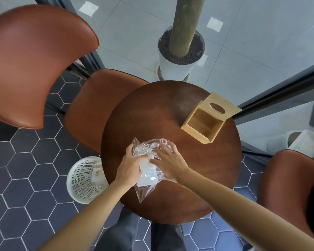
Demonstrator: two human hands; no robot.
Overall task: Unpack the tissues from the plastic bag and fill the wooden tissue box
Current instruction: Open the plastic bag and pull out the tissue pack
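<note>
A clear plastic bag (145,147) lies crumpled on the round dark wooden table (198,178), with a white tissue pack (149,175) inside it. My left hand (130,167) grips the bag's left side, thumb up against the plastic. My right hand (169,161) presses on the bag from the right, fingers spread over its top. The wooden tissue box (205,122) stands at the table's far right, empty, its lid (218,105) with an oval hole swung up behind it.
A white perforated waste basket (82,180) stands on the floor left of the table. Brown chairs sit at the left (98,105) and at the right (286,187). A white plant pot (176,66) is beyond the table, behind glass.
</note>
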